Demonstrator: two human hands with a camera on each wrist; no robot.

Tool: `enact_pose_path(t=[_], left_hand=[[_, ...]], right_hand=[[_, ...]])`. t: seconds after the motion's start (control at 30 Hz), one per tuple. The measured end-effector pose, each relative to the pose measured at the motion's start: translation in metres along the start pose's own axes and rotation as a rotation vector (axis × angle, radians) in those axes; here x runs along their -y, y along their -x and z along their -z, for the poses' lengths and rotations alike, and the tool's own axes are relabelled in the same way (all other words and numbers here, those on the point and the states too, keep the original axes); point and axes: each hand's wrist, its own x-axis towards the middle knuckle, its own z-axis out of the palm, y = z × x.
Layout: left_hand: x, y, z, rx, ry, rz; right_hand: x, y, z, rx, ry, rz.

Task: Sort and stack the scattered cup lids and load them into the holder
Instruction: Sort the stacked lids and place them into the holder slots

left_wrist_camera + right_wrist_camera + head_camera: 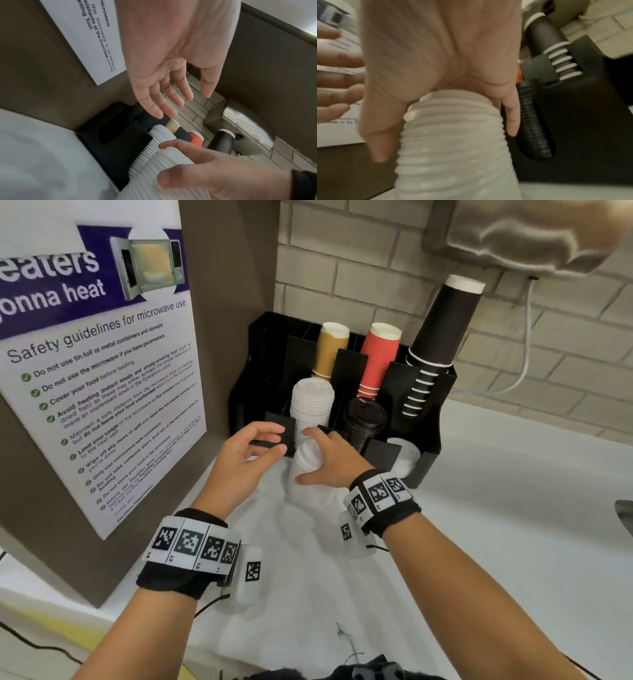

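White desk, black holder (424,440) at the far wall; right hand (329,462) wraps a stack of white lids (306,470) to slot in, left hand (245,457) spread beside, ready to steady.

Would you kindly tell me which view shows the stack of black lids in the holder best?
The head view: the stack of black lids shows top and side. The right wrist view shows only its ribbed side beside the right hand; the left wrist view hides it.

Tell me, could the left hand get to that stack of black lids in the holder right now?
Probably not directly. The right hand, holding a white lid stack, lies between the empty left hand and the black lids.
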Motion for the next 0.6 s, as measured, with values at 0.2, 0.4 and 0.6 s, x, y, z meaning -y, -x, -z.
enact_pose_path(t=[0.2, 0.4, 0.6], left_hand=[[0.002, 0.002, -0.002, 0.012, -0.031, 0.058], [-0.001, 0.008, -0.027, 0.181, 0.116, 0.058], [-0.007, 0.007, -0.039, 0.229, 0.201, -0.052]], right_hand=[[0.003, 0.007, 0.018, -0.173, -0.103, 0.009], [0.022, 0.045, 0.039, -0.225, -0.692, 0.125], [0.021, 0.072, 0.036, -0.163, -0.969, 0.179]])
